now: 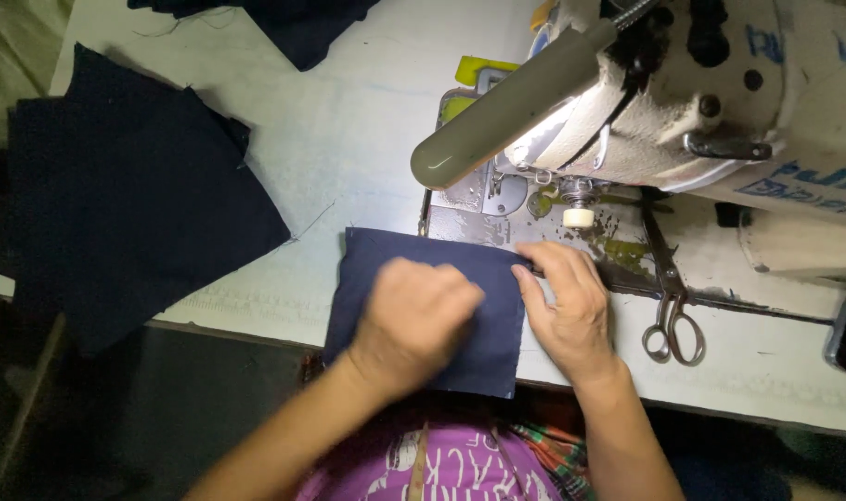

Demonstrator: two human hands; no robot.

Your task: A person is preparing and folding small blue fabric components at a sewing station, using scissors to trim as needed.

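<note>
Head view, steeply down, close

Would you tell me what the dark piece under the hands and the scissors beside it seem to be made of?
The navy piece looks like matte woven cloth: it lies limp, with cut edges. The left hand presses it flat and the right hand pinches its edge. The scissors look like bare, dull grey metal, loops included.

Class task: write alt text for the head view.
Two hands press a navy fabric piece flat on a sewing table: left hand on top, right hand pinching its edge. Scissors lie beside the sewing machine.
</note>
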